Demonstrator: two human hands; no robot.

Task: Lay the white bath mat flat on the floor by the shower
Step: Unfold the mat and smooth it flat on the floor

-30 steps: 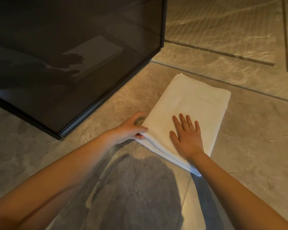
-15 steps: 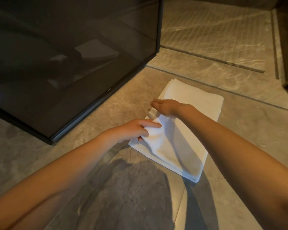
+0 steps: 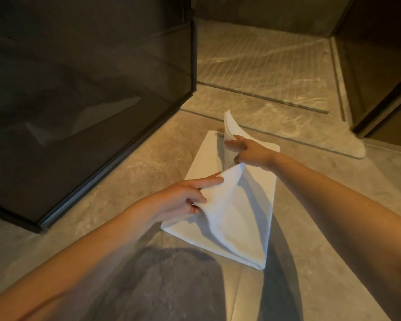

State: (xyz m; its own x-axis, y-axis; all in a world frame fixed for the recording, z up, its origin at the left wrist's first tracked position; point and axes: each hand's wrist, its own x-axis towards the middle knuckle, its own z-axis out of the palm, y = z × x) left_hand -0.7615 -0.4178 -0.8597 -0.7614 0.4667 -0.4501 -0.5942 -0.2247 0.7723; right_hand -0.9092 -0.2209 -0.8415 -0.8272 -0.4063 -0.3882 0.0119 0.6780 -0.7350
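Bath mat (image 3: 229,218), folded, long axis running up-frame: left hand (image 3: 183,200) pinches near corner, right hand (image 3: 250,151) pinches far corner.

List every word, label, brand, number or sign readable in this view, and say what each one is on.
None can be read.
White bath mat: a small grey mark, perhaps a sewn tag, sits on its far edge, too small and blurred to read.
Dark glass shower panel: only reflections, no print.
Stone floor: only veining, no markings.
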